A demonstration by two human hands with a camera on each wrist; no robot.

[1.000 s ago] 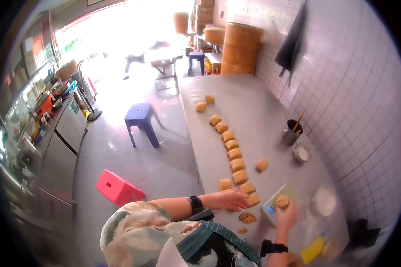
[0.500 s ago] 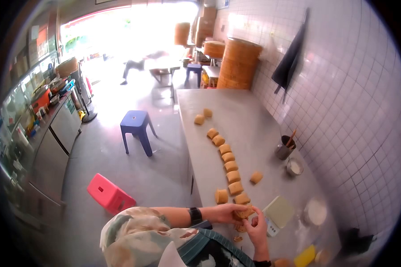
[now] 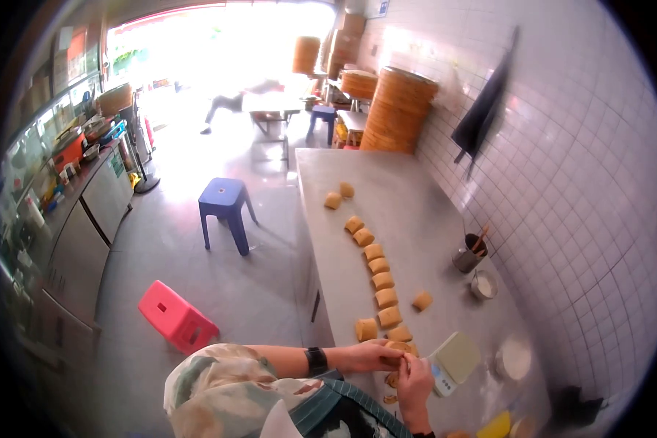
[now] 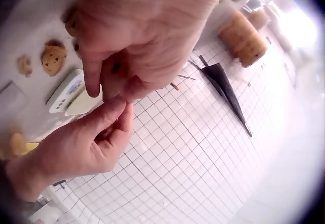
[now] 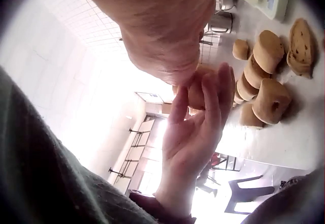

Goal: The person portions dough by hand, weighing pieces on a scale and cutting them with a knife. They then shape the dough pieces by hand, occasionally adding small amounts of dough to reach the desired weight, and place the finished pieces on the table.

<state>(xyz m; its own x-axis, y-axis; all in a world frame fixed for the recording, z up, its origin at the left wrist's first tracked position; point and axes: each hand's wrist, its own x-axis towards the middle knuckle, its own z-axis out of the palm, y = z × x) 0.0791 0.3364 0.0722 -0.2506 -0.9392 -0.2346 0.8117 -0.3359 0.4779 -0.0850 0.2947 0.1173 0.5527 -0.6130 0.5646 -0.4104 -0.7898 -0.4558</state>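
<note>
Both hands meet at the near end of a row of tan dough pieces [image 3: 385, 298]. My left hand [image 3: 369, 356] holds a piece of dough [image 5: 196, 95], its fingers curled about it. My right hand [image 3: 415, 383] pinches at the same piece from the other side, thumb and fingertips together. Much of the dough is hidden by the hands. To the right stands a kitchen scale [image 3: 458, 356] with nothing on its plate. A flat dough scrap with dark specks [image 4: 54, 58] lies near the hands, a smaller scrap [image 4: 24, 65] beside it.
One dough piece [image 3: 422, 300] sits right of the row, another [image 3: 366, 330] left of it. Along the wall side stand a metal pot with a wooden handle [image 3: 469, 255], a small bowl [image 3: 483, 285] and a white round container [image 3: 514, 359]. Pink [image 3: 177, 314] and blue [image 3: 228, 208] stools stand left.
My right hand has moved left from the scale with its dough piece to meet my left hand, leaving the scale plate bare. Both hands now work on the dough; the head view has shifted slightly.
</note>
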